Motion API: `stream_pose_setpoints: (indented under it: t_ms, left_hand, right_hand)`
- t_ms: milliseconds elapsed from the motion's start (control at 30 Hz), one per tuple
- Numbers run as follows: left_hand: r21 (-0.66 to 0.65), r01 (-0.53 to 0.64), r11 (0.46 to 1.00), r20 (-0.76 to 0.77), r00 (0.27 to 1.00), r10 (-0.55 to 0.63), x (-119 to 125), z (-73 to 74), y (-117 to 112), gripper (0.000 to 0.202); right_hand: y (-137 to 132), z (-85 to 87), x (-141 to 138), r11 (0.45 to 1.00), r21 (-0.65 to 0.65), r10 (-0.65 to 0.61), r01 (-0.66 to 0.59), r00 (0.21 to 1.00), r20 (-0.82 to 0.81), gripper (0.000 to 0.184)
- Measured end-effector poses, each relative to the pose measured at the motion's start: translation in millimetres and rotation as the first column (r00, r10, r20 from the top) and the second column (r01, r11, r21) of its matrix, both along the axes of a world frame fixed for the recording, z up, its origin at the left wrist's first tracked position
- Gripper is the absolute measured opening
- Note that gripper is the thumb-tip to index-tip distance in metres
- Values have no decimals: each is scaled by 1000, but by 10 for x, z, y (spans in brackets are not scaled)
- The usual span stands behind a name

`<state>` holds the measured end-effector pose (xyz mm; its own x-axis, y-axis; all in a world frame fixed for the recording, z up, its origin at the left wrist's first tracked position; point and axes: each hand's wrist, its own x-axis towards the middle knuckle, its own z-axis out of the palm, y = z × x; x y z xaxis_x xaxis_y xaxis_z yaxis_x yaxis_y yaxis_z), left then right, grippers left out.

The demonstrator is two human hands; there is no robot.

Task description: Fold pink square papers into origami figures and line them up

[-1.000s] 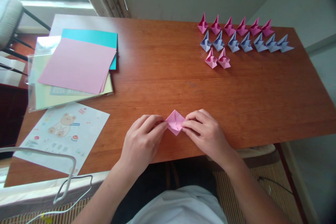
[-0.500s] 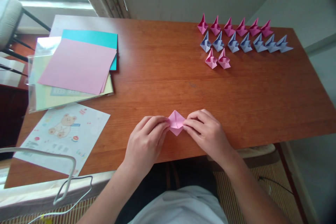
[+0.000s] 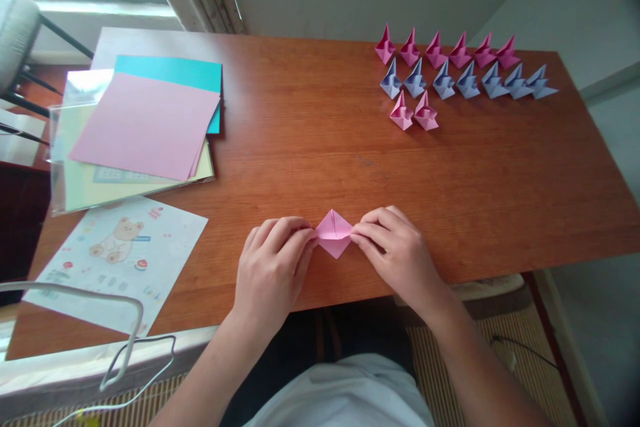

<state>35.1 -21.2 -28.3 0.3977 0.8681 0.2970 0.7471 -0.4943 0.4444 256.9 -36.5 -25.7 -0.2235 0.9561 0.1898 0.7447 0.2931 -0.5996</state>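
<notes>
Between my two hands, close to the table's front edge, is a small folded pink paper (image 3: 334, 235) shaped like a diamond with a crease down its upper half. My left hand (image 3: 275, 260) pinches its left corner between thumb and fingers. The right corner is pinched by my right hand (image 3: 395, 247) in the same way. Farther back on the right stand finished-looking folded paper pieces: a row of dark pink ones (image 3: 435, 52), a row of pale blue ones (image 3: 444, 83), and two light pink ones (image 3: 401, 113).
On the left of the wooden table (image 3: 290, 127) lie pink paper sheets (image 3: 150, 123), a turquoise sheet (image 3: 175, 71) and a clear plastic packet (image 3: 75, 180). A bear-printed sheet (image 3: 165, 240) lies in front of them. A white bent tube (image 3: 100, 292) crosses its near corner.
My left hand has shifted slightly left, so the folded paper shows wider between the fingertips. A horizontal fold across its middle now looks straighter. My right hand has barely moved.
</notes>
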Motion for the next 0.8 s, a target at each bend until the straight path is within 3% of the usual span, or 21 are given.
stream_pose_setpoints:
  t_ms: [167,333,567,800]
  left_hand:
    - [-23,28,999,-12,1000,-29,50,42,31,8]
    - [-41,33,999,78,996,-30,151,34,20,12]
    - [-19,-49,999,133,990,51,224,17,28,9]
    - [10,-113,994,77,991,112,288,15,54,9]
  right_hand:
    - [22,35,-51,999,-7,-35,35,999,17,17]
    - [50,49,-117,996,-35,-81,83,996,37,14]
    - [77,63,-196,984,-77,-154,158,987,52,13]
    - [118,81,-286,964,-107,-235,245,968,92,18]
